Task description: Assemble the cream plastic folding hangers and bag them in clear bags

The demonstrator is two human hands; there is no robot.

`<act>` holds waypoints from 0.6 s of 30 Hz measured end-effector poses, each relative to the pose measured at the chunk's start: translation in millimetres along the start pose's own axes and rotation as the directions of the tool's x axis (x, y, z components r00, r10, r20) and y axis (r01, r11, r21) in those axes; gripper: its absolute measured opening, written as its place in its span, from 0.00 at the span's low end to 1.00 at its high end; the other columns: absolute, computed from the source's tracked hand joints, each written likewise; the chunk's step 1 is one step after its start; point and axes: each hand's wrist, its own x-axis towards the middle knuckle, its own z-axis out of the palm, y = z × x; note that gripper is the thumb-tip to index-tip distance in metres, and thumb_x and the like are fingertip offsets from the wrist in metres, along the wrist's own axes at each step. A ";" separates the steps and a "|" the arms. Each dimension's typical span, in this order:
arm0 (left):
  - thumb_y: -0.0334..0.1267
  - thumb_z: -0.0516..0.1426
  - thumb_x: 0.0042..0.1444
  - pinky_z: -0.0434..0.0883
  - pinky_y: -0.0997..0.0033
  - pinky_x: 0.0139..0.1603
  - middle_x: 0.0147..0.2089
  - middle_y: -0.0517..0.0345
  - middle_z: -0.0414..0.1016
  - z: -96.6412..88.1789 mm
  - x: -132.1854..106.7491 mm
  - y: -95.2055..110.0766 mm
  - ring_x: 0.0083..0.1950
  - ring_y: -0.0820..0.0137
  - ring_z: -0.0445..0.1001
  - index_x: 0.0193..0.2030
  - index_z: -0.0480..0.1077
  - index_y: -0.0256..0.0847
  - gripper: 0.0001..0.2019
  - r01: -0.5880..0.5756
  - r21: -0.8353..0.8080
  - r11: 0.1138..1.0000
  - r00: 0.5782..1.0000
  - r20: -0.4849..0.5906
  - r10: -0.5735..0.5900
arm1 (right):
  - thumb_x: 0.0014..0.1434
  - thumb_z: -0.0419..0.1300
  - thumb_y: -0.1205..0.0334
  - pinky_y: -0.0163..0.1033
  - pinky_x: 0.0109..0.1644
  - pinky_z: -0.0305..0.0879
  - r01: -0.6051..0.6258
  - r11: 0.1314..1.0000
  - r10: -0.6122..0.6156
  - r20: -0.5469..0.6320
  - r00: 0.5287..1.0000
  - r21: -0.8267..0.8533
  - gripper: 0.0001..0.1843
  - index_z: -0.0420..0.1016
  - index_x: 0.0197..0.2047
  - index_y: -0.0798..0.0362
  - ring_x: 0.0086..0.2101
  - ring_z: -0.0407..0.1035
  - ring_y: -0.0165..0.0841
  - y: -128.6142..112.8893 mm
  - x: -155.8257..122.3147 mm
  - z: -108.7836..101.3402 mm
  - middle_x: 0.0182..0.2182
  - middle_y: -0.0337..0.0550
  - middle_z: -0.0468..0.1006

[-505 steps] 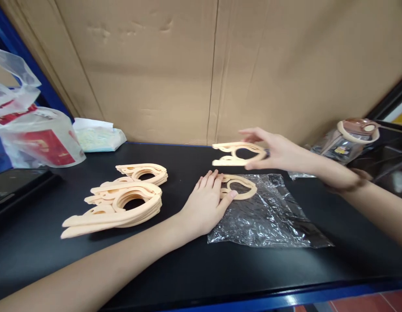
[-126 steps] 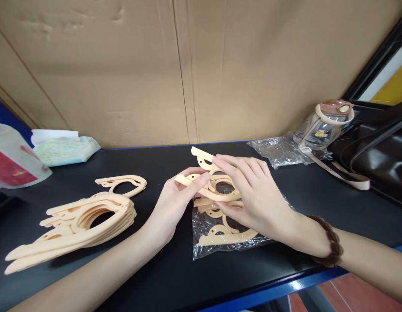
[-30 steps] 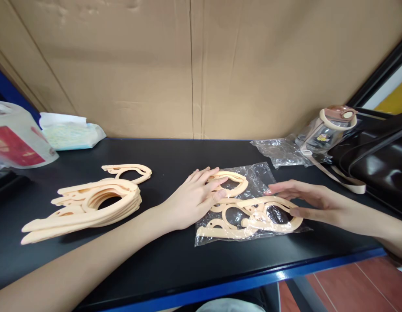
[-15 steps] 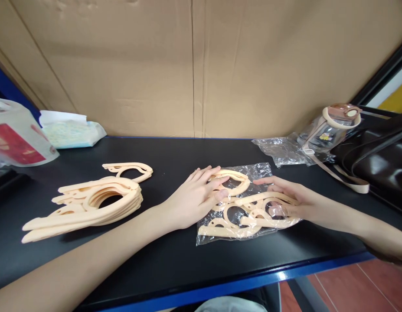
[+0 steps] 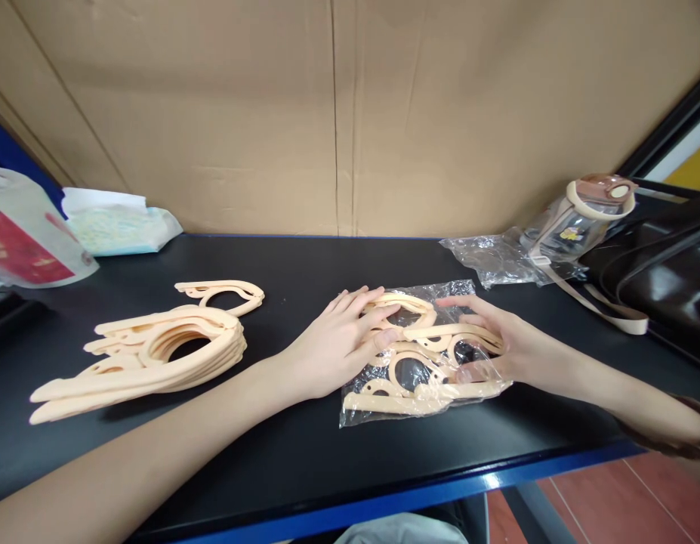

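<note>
A clear plastic bag (image 5: 355, 417) lies on the table with several cream folding hangers (image 5: 420, 308) in it. My left hand (image 5: 341, 344) rests flat on the bag's left part, fingers stretched out over the film and the hangers. From the right, my right hand (image 5: 505, 340) grips another folded hanger (image 5: 474, 393) by its curved end, its arms pointing left into the bag. The film partly covers this hanger and my fingertips. On the left, a stack of the same folded hangers (image 5: 214, 363) lies on the table, with a single hanger (image 5: 251, 291) just behind it.
On the black table (image 5: 304, 264), a pack of tissues (image 5: 123, 227) and a white-and-red bag (image 5: 38, 234) stand at the back left. Another clear bag (image 5: 488, 257), a strapped water bottle (image 5: 587, 219) and a dark leather bag (image 5: 661, 264) are at the right. Cardboard (image 5: 242, 113) stands behind.
My right hand has moved a little to the left, and the hanger it holds has slid further left into the bag. My left hand stays on the bag.
</note>
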 end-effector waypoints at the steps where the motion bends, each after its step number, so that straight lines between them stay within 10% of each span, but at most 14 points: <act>1: 0.54 0.36 0.67 0.42 0.47 0.70 0.73 0.52 0.46 -0.2 0.3 0.2 0.73 0.58 0.42 0.67 0.56 0.48 0.27 0.002 0.001 1.000 1.000 0.005 -0.002 | 0.44 0.73 0.57 0.42 0.50 0.70 -0.005 1.000 0.006 -0.008 1.000 0.015 0.45 0.53 0.61 0.46 0.46 0.72 0.38 -0.7 0.6 0.7 0.45 0.44 0.76; 18: 0.51 0.39 0.68 0.46 0.47 0.69 0.73 0.53 0.46 -1.2 0.0 0.2 0.73 0.56 0.43 0.67 0.56 0.50 0.24 -0.002 0.016 1.000 1.000 0.007 0.002 | 0.46 0.70 0.57 0.44 0.45 0.72 0.031 0.999 -0.031 0.022 0.999 -0.014 0.44 0.57 0.63 0.47 0.40 0.72 0.38 -5.1 6.9 3.6 0.37 0.41 0.76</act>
